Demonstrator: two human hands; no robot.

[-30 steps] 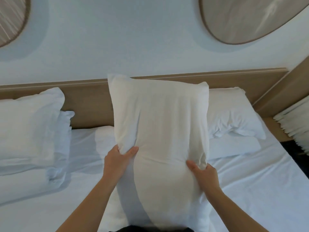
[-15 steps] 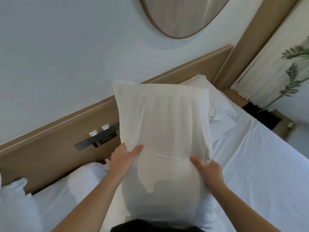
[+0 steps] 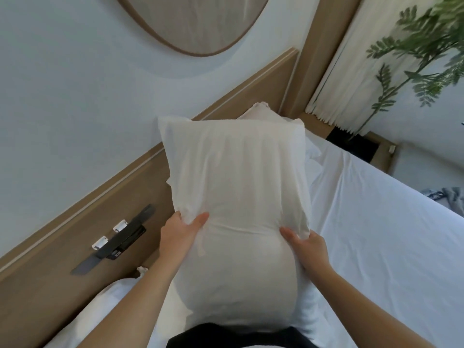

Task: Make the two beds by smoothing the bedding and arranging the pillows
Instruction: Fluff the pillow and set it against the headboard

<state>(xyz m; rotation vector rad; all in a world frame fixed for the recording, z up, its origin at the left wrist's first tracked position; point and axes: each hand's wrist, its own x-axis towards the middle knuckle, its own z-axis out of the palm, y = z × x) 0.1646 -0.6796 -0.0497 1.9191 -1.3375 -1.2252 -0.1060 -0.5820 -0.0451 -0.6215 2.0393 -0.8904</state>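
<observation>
Pillow (image 3: 236,187), white, held upright.
Left hand (image 3: 179,234), right hand (image 3: 307,249): fingers (image 3: 200,219) clamped on its sides; headboard (image 3: 50,285) beyond left fingers, bed (image 3: 381,242) beside right fingers.

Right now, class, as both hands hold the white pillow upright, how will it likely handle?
Probably soft: the pillow creases where the left hand and right hand pinch it. Likely light, since side grips alone hold it upright. Its emptier top looks floppy.

Bare forearms (image 3: 140,297) with the hands, left hand (image 3: 179,237) and right hand (image 3: 310,249); black garment (image 3: 236,335) on torso
</observation>
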